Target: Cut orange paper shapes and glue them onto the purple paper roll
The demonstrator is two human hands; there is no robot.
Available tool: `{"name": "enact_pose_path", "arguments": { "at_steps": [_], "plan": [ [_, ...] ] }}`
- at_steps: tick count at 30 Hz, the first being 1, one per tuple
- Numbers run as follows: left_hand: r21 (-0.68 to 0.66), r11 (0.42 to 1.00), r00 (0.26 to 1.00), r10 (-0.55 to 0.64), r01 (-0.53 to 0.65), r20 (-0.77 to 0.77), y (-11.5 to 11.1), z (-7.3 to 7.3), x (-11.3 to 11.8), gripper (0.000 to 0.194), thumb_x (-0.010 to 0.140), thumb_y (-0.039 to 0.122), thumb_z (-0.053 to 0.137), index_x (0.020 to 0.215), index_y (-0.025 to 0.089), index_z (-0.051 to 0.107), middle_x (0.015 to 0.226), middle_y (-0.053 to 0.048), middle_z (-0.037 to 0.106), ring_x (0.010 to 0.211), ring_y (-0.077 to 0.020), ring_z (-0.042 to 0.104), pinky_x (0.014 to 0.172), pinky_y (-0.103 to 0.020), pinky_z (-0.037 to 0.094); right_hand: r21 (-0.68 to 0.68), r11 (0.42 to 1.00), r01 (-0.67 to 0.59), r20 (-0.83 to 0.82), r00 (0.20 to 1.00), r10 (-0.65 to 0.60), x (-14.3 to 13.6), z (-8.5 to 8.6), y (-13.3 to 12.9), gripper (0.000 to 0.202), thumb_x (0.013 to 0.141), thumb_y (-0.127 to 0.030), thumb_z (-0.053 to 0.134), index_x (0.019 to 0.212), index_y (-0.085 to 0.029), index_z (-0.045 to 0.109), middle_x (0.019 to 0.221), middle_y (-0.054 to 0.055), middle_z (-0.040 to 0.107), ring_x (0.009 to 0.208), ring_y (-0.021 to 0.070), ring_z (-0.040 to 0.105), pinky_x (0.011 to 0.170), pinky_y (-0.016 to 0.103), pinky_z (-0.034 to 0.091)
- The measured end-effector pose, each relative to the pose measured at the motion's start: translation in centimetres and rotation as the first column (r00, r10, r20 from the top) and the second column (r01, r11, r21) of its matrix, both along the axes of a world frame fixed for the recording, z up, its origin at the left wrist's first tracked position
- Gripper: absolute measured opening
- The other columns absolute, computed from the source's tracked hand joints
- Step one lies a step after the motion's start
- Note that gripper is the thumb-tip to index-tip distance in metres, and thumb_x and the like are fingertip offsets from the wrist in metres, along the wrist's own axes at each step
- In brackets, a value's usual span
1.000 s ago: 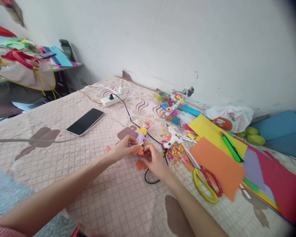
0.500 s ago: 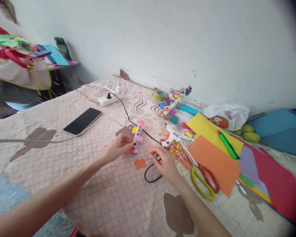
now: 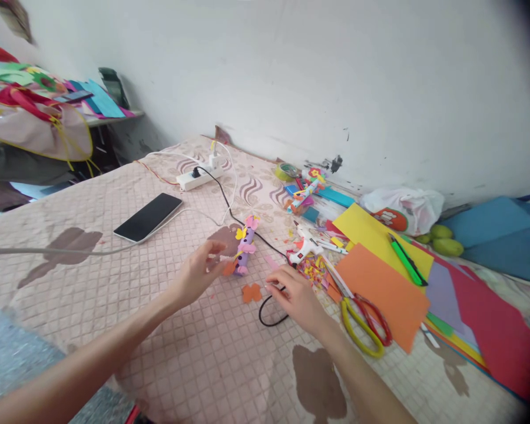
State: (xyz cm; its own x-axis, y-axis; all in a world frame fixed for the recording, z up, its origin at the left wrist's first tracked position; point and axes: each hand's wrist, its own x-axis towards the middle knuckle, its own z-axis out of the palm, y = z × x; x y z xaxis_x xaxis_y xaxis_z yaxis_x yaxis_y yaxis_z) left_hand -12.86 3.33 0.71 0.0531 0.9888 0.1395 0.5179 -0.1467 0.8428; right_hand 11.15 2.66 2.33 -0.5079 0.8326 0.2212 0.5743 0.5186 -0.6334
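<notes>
A small purple paper tube (image 3: 244, 254) carries pink and yellow butterfly cutouts and dark dots. My left hand (image 3: 198, 271) is just left of it, fingers apart and apparently holding nothing. An orange paper piece (image 3: 228, 268) shows between that hand and the tube's lower end. Nearer to me, an orange butterfly cutout (image 3: 251, 292) lies flat on the tablecloth. To its right, my right hand (image 3: 298, 297) hovers over a looped black cable (image 3: 265, 321). Its fingers are loosely bent, with nothing visible in them. A white glue gun (image 3: 304, 250) lies beyond that hand.
Yellow-and-red-handled scissors (image 3: 357, 330), paper scraps (image 3: 315, 268), an orange sheet (image 3: 384, 294) and a green cutter (image 3: 406, 259) lie to the right. A phone (image 3: 149, 218) and a power strip (image 3: 198, 176) are at the left and back. A second decorated tube (image 3: 303, 197) stands farther off.
My left hand has drawn back to the left from the purple tube, and its fingers have spread. My right hand has barely shifted.
</notes>
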Motion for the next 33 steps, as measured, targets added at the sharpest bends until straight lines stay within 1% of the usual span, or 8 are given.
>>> {"name": "enact_pose_path", "arguments": {
  "at_steps": [4,8,12,19,26,28,30,33],
  "plan": [
    [0.060,0.997,0.996,0.054,-0.050,-0.074,-1.5,0.7,0.3,0.017,0.080,0.030,0.049,0.094,0.020,0.053,0.097,-0.004,0.060,0.084,-0.0164,0.057,0.074,-0.032,0.046,-0.055,0.998,-0.028,0.106,0.994,0.033,-1.1,0.0,0.3,0.009,0.080,-0.017,0.056,0.087,-0.022,0.056,0.087,0.002,0.058,0.080,0.0169,0.056,0.068,0.029,0.044],
    [-0.019,0.990,0.988,-0.141,0.141,-0.054,-3.4,1.4,1.5,0.013,0.083,0.025,0.044,0.084,0.019,0.056,0.081,-0.002,0.062,0.070,-0.0131,0.055,0.063,-0.026,0.044,-0.051,0.996,-0.069,0.187,0.979,0.078,-1.8,-0.8,0.8,0.019,0.074,-0.012,0.060,0.089,-0.021,0.054,0.091,0.004,0.056,0.085,0.0187,0.055,0.071,0.031,0.043],
    [-0.070,0.985,0.986,-0.162,0.160,-0.028,-4.2,1.3,2.4,0.012,0.082,0.024,0.046,0.084,0.018,0.056,0.078,-0.002,0.061,0.067,-0.0122,0.054,0.060,-0.025,0.043,-0.087,0.992,-0.095,0.210,0.971,0.112,-2.1,-1.0,1.0,0.017,0.071,-0.009,0.061,0.079,-0.020,0.051,0.085,0.002,0.054,0.081,0.0170,0.054,0.068,0.028,0.042],
    [-0.064,0.982,0.983,-0.172,0.176,0.063,-4.4,0.8,3.4,0.022,0.077,0.030,0.055,0.096,0.019,0.055,0.094,-0.004,0.061,0.073,-0.0134,0.056,0.059,-0.025,0.044,-0.248,0.967,-0.061,-0.016,0.998,0.059,-2.2,-0.3,0.4,0.015,0.074,-0.009,0.053,0.083,-0.020,0.052,0.073,-0.003,0.059,0.064,0.0113,0.054,0.058,0.022,0.040],
    [0.006,0.990,0.987,-0.140,0.140,0.074,-3.8,1.7,4.4,0.015,0.081,0.027,0.049,0.072,0.017,0.057,0.069,-0.001,0.060,0.058,-0.0104,0.050,0.055,-0.023,0.040,-0.242,0.969,-0.051,-0.152,0.988,0.014,-2.0,1.5,-0.8,0.011,0.077,-0.015,0.053,0.086,-0.021,0.057,0.074,-0.002,0.062,0.067,0.0118,0.057,0.059,0.022,0.043],
    [0.039,0.993,0.991,-0.118,0.116,0.068,-3.6,2.0,4.0,0.016,0.081,0.027,0.048,0.071,0.017,0.056,0.068,-0.001,0.059,0.059,-0.0107,0.050,0.056,-0.023,0.040,-0.197,0.980,0.011,-0.144,0.989,-0.040,-0.7,1.7,-0.2,0.006,0.080,-0.020,0.051,0.082,-0.021,0.057,0.073,-0.001,0.062,0.067,0.0124,0.057,0.059,0.022,0.042],
    [0.048,0.994,0.992,-0.105,0.102,0.068,-3.3,2.3,3.5,0.016,0.082,0.028,0.048,0.072,0.018,0.057,0.070,-0.001,0.060,0.061,-0.0114,0.051,0.057,-0.023,0.040,-0.123,0.971,0.204,-0.121,0.968,-0.219,1.3,1.3,1.3,0.012,0.083,-0.027,0.048,0.081,-0.019,0.056,0.072,0.001,0.063,0.065,0.0137,0.057,0.059,0.023,0.042],
    [0.031,0.996,0.992,-0.083,0.081,0.091,-2.9,2.5,2.8,0.016,0.081,0.031,0.050,0.073,0.018,0.057,0.072,-0.001,0.061,0.065,-0.0124,0.053,0.060,-0.024,0.041,0.093,0.807,0.583,0.015,0.810,-0.586,4.6,0.0,4.4,0.031,0.082,-0.043,0.046,0.066,-0.017,0.056,0.060,0.003,0.061,0.056,0.0158,0.055,0.055,0.025,0.037]
  ]
}}
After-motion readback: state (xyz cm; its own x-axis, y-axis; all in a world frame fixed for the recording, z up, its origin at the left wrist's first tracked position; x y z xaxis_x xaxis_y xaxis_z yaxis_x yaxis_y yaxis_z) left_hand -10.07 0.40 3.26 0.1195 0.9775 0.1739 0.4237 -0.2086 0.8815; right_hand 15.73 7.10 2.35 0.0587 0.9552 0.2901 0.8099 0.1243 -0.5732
